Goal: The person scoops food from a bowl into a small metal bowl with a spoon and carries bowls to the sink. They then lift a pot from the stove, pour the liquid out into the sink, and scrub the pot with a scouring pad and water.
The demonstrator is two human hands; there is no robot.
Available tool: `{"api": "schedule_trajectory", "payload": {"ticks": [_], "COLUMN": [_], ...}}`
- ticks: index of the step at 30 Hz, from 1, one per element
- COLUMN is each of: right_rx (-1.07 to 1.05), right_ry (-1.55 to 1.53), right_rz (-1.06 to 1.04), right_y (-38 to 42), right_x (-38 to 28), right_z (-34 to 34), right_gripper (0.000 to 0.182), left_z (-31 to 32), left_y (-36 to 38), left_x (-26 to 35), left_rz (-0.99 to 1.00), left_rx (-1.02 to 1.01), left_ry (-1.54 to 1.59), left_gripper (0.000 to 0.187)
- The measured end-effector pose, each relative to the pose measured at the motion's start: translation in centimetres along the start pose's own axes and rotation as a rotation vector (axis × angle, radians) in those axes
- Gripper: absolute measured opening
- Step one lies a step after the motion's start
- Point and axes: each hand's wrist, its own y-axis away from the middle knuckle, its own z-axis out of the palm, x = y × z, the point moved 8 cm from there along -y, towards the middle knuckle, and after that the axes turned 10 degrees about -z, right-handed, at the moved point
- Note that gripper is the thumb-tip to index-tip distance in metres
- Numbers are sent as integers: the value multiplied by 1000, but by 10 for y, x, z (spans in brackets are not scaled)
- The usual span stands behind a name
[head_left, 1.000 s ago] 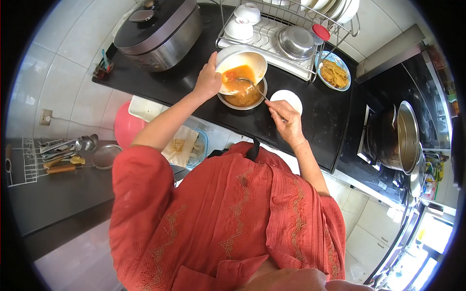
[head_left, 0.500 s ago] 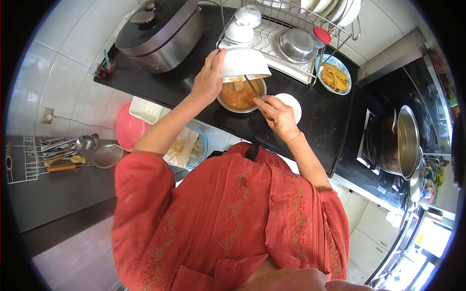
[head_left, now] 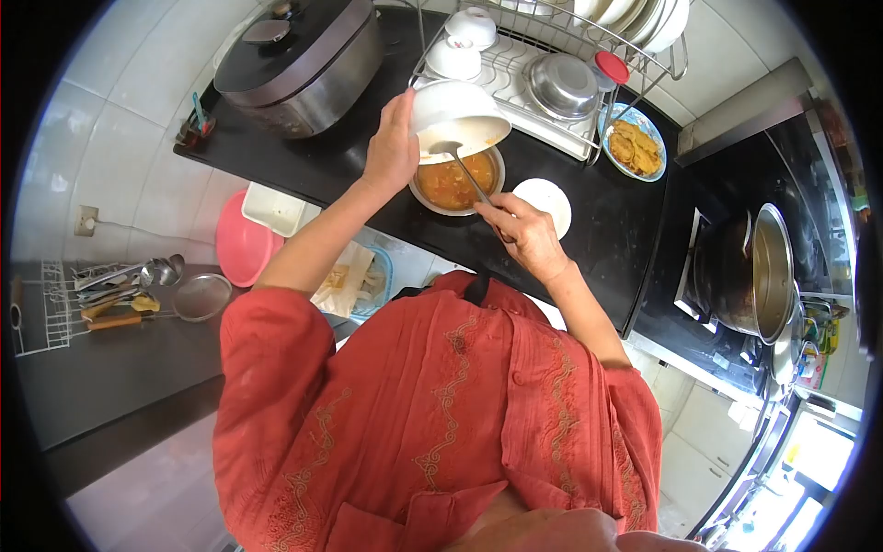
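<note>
My left hand grips a white bowl by its side and holds it tipped over a metal bowl on the black counter. Some residue clings to the white bowl's inner wall. In my right hand is a metal spoon, its head against the inside of the tilted bowl. Orange-brown soup with pieces in it fills much of the metal bowl. Just right of it, near my right hand, lies a small white plate.
A large rice cooker stands at the back left. Behind the bowls is a dish rack with bowls and plates. A plate of yellow-brown food sits at right, before a stove with a large pot.
The white bowl has turned so that its inside shows more. Food that was falling from it is now in the metal bowl. The spoon's head has come into view inside the bowl.
</note>
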Motion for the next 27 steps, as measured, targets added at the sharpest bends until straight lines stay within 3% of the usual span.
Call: {"api": "schedule_trajectory", "payload": {"ticks": [3,5,7,9,18,27], "right_rx": [62,55,53,58,166,249], "right_ry": [-2,6,15,63,20,-1], "right_rz": [-6,26,62,-53,-72,97], "right_y": [9,10,11,13,12,16], "right_x": [-5,-8,-7,-14,-28,-17], "right_z": [-15,-21,-20,-9,0,-10], "right_gripper": [39,39,39,42,38,35], "left_z": [2,-2,-7,-4,4,-2], "left_y": [-7,-10,-12,3,33,37], "left_x": [-30,-59,-76,-77,-119,-112], "left_rz": [-108,-295,-452,-877,-1068,-1078], "left_rx": [62,125,151,35,-78,-124], "left_ry": [13,101,335,708,1019,919], "left_gripper": [58,56,56,52,48,48]}}
